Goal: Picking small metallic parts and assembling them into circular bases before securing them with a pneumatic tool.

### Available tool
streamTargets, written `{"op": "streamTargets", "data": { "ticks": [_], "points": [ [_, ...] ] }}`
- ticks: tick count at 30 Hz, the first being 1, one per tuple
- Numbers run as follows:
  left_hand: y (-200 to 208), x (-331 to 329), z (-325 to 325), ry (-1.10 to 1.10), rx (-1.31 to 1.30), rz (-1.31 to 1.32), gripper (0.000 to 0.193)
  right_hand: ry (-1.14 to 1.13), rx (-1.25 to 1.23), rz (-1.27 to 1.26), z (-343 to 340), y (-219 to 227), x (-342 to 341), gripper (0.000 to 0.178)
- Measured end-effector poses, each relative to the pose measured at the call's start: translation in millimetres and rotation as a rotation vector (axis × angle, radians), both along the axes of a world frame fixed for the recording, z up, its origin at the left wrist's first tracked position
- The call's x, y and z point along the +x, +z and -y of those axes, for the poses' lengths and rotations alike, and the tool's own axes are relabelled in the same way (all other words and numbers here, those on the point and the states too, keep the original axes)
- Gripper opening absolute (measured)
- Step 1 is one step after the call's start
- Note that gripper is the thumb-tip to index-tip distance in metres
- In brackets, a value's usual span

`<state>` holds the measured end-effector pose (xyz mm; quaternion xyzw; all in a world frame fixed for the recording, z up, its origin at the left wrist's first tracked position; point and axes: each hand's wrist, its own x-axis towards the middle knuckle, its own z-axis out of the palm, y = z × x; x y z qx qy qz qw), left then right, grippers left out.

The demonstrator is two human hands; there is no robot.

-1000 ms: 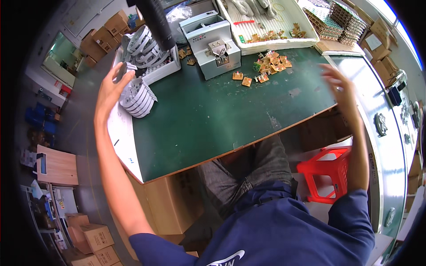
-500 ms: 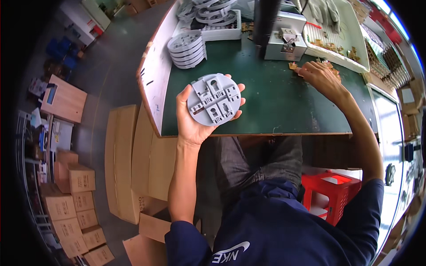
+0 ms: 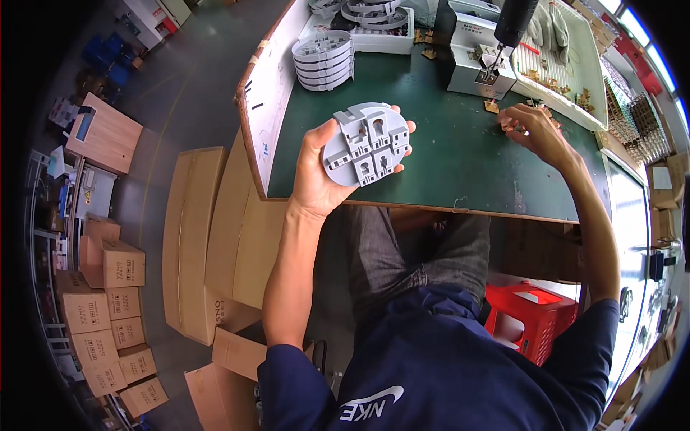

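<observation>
A round grey plastic base (image 3: 350, 170) with raised blocks and slots lies face up in my left hand (image 3: 316, 172). My thumb grips its left edge and the fingertips show past its right edge, above the front of the green table. At the right of the table my right hand (image 3: 543, 136) is bent over a small spread of brass-coloured metal pieces. Its fingertips are pinched together on a small brass-coloured metal piece (image 3: 509, 125), partly hidden by the fingers. One loose brass-coloured piece (image 3: 491, 106) lies just left of that hand.
A silver box-shaped screw feeder (image 3: 474, 68) stands at the back, with a black electric screwdriver (image 3: 514, 21) over it. Stacked grey rings (image 3: 323, 61) stand at the back left. A white tray (image 3: 600, 118) holds gloves and brass pieces. A white side board (image 3: 277, 86) edges the table's left.
The view has shifted a little. My right hand's fingertips have come up from the brass pieces, pinched together. The grey base has tilted slightly in my left hand.
</observation>
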<state>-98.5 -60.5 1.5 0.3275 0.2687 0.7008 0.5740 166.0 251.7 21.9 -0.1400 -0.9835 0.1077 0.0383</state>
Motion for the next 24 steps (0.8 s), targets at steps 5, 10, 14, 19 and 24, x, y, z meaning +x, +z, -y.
{"op": "streamTargets", "data": {
  "ticks": [5, 10, 14, 19, 24],
  "points": [
    [0.4, 5.8, -3.2, 0.007, -0.018, -0.053, 0.101, -0.03, -0.108, -0.321, 41.2, 0.5, 2.4, 0.04],
    [-3.6, 5.2, -2.5, 0.03, -0.044, -0.122, 0.103, -0.103, -0.364, -0.509, 84.9, -10.2, -8.7, 0.039],
    [-1.6, 3.9, 39.8, 0.246, -0.043, -0.168, 0.105, -0.257, -0.535, -0.585, 97.3, -35.5, -8.5, 0.032],
    [-47.2, 11.3, 178.2, 0.556, 0.448, 0.512, 0.087, -0.362, -0.648, -0.638, 66.3, -74.5, 26.2, 0.029],
    [-156.9, 51.3, 442.1, 1.488, 0.5, 0.683, 0.049, -0.277, -0.78, -0.697, 75.6, -66.7, 20.3, 0.027]
  ]
}}
